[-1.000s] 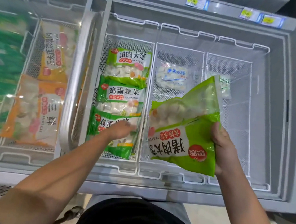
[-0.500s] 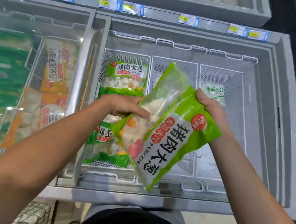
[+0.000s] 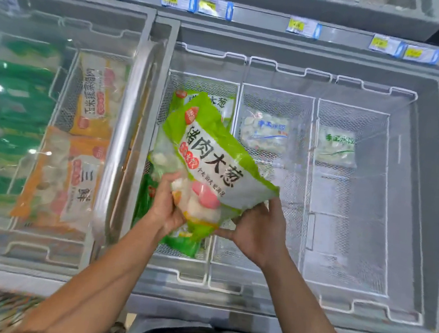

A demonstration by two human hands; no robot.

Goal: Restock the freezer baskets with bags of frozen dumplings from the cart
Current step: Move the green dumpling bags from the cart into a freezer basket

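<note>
The freezer (image 3: pixel 435 87) fills most of the frame, its open right half holding three wire baskets side by side. She, or he, looks to be mid-placement: one green bag (image 3: pixel 213 160) of dumplings is being brought down over the left basket (image 3: pixel 202 84) at centre frame, tilted, its upper end toward the back wall and its lower end in both hands. The left hand (image 3: pixel 165 204) grips the bag's lower left edge with curled fingers; the right hand (image 3: pixel 259 230) pinches the lower right corner from beneath. I'd say the next move is to lower it flat onto the pile and let go, squaring it with the bags underneath so it doesn't ride up over the divider

The left basket already holds green bags, mostly hidden under the one in hand. The middle basket (image 3: pixel 263 259) has one pale bag with blue print (image 3: pixel 265 133) at its far end, the rest bare mesh. The right basket (image 3: pixel 343 259) has one pale bag with green print (image 3: pixel 335 145), also at the back. At the left of the frame, under the closed glass lid (image 3: pixel 65 25), lie orange bags (image 3: pixel 96 95) and blurred green packs (image 3: pixel 12 108). The cart isn't clearly in view
</note>
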